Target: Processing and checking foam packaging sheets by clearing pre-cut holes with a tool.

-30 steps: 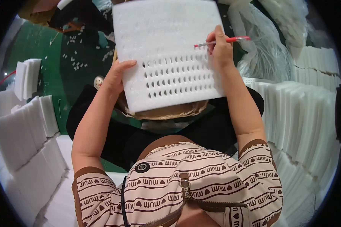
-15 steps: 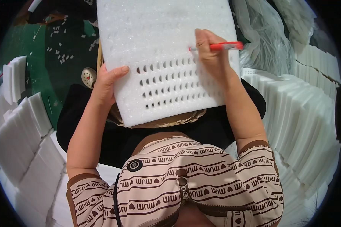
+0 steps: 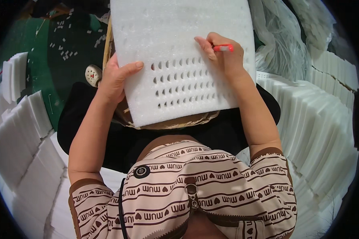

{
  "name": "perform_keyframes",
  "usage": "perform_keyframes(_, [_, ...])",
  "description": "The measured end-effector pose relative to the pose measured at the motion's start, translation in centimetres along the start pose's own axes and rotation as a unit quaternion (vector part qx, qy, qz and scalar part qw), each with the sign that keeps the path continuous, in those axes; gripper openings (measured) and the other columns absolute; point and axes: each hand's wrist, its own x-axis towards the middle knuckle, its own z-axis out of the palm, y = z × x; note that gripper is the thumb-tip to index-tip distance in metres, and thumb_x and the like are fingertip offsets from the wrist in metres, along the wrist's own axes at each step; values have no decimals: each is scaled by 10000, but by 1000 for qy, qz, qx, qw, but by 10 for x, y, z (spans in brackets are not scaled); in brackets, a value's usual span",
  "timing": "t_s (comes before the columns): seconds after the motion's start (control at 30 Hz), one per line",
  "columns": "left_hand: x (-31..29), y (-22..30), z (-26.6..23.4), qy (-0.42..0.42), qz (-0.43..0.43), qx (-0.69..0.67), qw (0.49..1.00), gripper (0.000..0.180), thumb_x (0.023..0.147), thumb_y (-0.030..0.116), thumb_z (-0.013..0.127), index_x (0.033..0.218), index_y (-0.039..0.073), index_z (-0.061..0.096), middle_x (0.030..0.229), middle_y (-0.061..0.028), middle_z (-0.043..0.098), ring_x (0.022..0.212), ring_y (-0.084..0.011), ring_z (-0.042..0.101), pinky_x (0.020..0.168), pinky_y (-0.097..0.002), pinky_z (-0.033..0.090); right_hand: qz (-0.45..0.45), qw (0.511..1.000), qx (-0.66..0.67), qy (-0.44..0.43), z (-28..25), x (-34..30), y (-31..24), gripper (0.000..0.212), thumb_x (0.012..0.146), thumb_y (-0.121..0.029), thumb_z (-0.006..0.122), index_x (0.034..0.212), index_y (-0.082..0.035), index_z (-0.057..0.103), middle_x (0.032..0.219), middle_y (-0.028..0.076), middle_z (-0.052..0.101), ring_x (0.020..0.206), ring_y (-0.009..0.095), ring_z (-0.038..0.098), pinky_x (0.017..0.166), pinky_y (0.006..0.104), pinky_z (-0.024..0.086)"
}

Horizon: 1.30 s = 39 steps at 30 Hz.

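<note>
A white foam sheet (image 3: 167, 40) lies tilted over my lap, with several rows of half-moon slots across its nearer part. My left hand (image 3: 117, 77) grips its left edge, thumb flat on top and the fingers hidden underneath. In my closed right hand (image 3: 225, 55) is a red pen (image 3: 223, 47), seen almost end-on over the right half of the sheet, just beyond the slots. Its tip is hidden by the hand, so I cannot tell whether it touches the foam. Under the sheet shows the crumpled brown edge of a box or bag (image 3: 179, 122).
Stacks of white foam sheets stand at the right (image 3: 307, 115) and the left (image 3: 16, 139). Clear plastic bags (image 3: 281, 44) are heaped at the far right. Small white scraps (image 3: 64, 49) litter the green floor (image 3: 36, 71). A pale perforated shoe (image 3: 93, 75) shows beside my left hand.
The foam sheet has shifted slightly right and away from me, my left hand moving with it. The pen in my right hand has turned from lying sideways to pointing nearly end-on.
</note>
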Motion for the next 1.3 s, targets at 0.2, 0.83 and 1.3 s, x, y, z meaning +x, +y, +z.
perform_keyframes(0.2, [3,1,1,0,-13,3,1000,568,703,91,678,1190,-74,437,1003,-254,591,829,-320,626,729,-383,538,16,981,191,-24,0,4,10,378,922,-217,561,594,-36,509,521,-18,463,469,101,394,460,220,330])
perform_keyframes(0.83, [2,6,21,2,-5,19,1000,486,735,28,643,1175,-57,457,984,-233,602,817,-297,630,722,-368,542,-22,903,414,114,-1,1,29,324,906,-86,530,584,-63,501,545,-17,452,488,76,360,466,222,325])
perform_keyframes(1.3, [3,7,25,7,-16,18,1000,473,738,26,645,1163,-65,456,983,-231,600,814,-291,632,728,-368,540,60,911,364,184,7,2,11,397,901,-149,569,538,-73,427,531,-22,450,449,88,337,421,254,283])
